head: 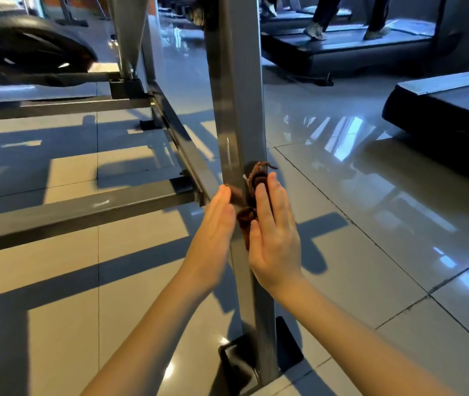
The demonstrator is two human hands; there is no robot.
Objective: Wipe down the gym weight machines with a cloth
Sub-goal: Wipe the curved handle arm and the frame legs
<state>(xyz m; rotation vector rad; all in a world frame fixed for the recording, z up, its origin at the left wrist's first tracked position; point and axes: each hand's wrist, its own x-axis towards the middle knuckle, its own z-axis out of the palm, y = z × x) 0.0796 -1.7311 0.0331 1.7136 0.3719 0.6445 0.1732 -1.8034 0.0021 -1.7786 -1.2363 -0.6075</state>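
Observation:
A grey square steel post [237, 104] of the weight machine rises from a black foot plate [287, 350] on the floor. A brown cloth [257, 178] is wrapped against the post at mid height. My right hand [274, 232] presses the cloth flat onto the post's right face with straight fingers. On the left face lies my left hand [216, 227], fingers straight, its fingertips touching a fold of the cloth. Much of the cloth is hidden under my right hand.
Grey frame rails [79, 212] run left from the post across glossy floor tiles. A black weight plate [36, 47] on a bar lies at the upper left. A treadmill [342, 50] with a person's legs on it stands behind; another dark platform [445, 110] is at the right.

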